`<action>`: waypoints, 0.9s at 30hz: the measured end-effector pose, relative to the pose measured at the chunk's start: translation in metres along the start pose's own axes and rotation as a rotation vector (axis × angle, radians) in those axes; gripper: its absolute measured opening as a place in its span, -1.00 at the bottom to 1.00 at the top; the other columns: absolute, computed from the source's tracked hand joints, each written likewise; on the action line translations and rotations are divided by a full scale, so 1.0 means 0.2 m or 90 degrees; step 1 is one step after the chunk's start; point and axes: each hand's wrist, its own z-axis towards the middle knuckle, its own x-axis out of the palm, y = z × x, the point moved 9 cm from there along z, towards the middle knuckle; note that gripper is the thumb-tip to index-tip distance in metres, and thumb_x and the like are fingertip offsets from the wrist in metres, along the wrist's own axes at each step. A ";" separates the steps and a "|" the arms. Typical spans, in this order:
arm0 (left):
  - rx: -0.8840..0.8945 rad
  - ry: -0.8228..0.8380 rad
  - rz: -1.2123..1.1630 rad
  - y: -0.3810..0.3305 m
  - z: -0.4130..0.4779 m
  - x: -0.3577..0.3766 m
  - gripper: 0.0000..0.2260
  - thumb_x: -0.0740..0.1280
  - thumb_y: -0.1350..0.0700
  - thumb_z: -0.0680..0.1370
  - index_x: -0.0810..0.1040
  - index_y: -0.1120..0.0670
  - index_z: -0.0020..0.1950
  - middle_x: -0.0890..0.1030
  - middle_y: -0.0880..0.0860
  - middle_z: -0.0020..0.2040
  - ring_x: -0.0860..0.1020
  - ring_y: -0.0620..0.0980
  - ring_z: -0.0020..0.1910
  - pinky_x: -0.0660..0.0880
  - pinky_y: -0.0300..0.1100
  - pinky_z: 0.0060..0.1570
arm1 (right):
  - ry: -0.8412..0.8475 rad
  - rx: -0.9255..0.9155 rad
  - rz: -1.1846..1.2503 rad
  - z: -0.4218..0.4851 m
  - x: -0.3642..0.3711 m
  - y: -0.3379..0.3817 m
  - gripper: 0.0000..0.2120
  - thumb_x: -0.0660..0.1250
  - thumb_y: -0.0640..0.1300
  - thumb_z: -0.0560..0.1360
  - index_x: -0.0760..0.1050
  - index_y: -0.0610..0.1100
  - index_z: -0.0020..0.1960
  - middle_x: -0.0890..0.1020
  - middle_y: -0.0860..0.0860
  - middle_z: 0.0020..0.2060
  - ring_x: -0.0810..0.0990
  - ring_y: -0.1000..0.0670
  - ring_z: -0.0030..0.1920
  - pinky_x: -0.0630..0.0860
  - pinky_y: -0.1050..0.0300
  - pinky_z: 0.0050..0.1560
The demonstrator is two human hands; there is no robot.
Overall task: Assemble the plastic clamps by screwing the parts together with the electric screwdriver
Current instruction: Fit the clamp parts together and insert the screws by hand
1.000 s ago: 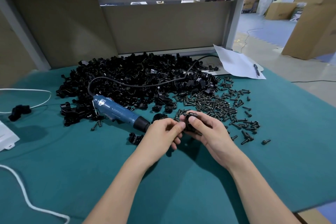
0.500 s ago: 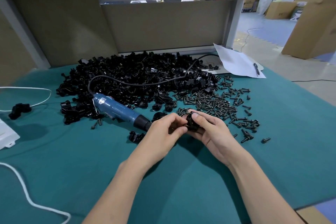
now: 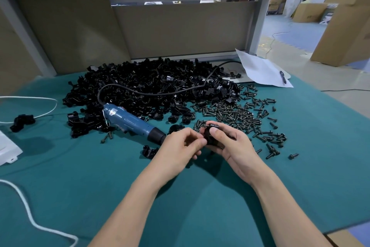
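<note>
Screwdriver (image 3: pixel 132 124), clamp pile (image 3: pixel 148 86) and screws (image 3: pixel 236 114) crowd the far side; near mat (image 3: pixel 100 186) gives passing room

The table cloth (image 3: pixel 100 196) under the hands is a plain teal. The clamp (image 3: pixel 210 136) between the left hand (image 3: pixel 180 146) and the right hand (image 3: pixel 232 144) is glossy black, and so is the heap of clamp parts (image 3: pixel 140 84) beyond them. Just left of the left hand lies the electric screwdriver (image 3: pixel 128 122), blue-bodied with a black nose and a black cable (image 3: pixel 140 93). The screws (image 3: pixel 236 116) past the right hand are dark, near black. Farther beyond it the sheet of paper (image 3: pixel 262 70) is white, and so is the cord (image 3: pixel 30 97) well off to the left.
</note>
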 end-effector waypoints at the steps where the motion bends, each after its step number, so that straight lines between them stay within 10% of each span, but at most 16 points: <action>1: 0.017 -0.006 0.011 -0.01 0.00 0.00 -0.95 0.44 0.05 0.58 0.61 -0.06 -0.06 0.69 -0.09 -0.26 0.63 -0.13 -0.31 0.62 -0.15 -0.18 | 0.000 0.008 0.012 0.00 0.00 0.00 -0.61 0.43 -0.12 0.48 0.60 -0.26 0.26 0.71 -0.22 0.15 0.70 -0.15 0.18 0.66 0.06 0.09; 14: 0.219 -0.064 0.142 -0.22 -0.12 -0.04 -0.85 0.36 0.05 0.63 0.53 -0.16 0.16 0.53 -0.25 0.10 0.53 -0.23 0.16 0.43 -0.38 0.07 | -0.051 0.047 0.115 0.02 -0.03 -0.03 -0.63 0.44 -0.13 0.45 0.63 -0.29 0.20 0.73 -0.23 0.07 0.74 -0.10 0.01 0.69 0.10 -0.09; 19: -0.051 -0.417 0.182 0.00 -0.23 -0.56 -0.87 0.24 -0.07 0.65 0.43 -0.09 0.15 0.57 -0.18 -0.07 0.57 -0.17 -0.05 0.42 -0.34 -0.24 | -0.071 0.058 0.193 0.03 -0.06 -0.03 -0.64 0.43 -0.17 0.48 0.57 -0.37 0.19 0.71 -0.29 0.10 0.74 -0.21 0.07 0.70 0.07 -0.07; 23: -0.356 -0.359 0.254 0.27 -0.15 -0.73 -0.46 0.19 -0.28 0.61 0.49 0.23 0.10 0.64 0.17 -0.08 0.61 0.19 -0.10 0.58 0.04 -0.05 | -0.070 0.069 0.175 0.03 -0.06 -0.04 -0.63 0.42 -0.16 0.52 0.55 -0.38 0.23 0.70 -0.29 0.13 0.72 -0.22 0.12 0.70 0.05 -0.03; 27: -0.403 -0.319 0.094 0.32 -0.01 -0.71 -0.48 0.29 -0.29 0.58 0.53 0.21 -0.08 0.59 0.16 -0.31 0.56 0.10 -0.43 0.67 0.01 -0.24 | -0.083 0.062 0.156 0.03 -0.07 -0.05 -0.72 0.37 -0.21 0.60 0.55 -0.36 0.24 0.71 -0.27 0.11 0.73 -0.20 0.10 0.71 0.00 0.01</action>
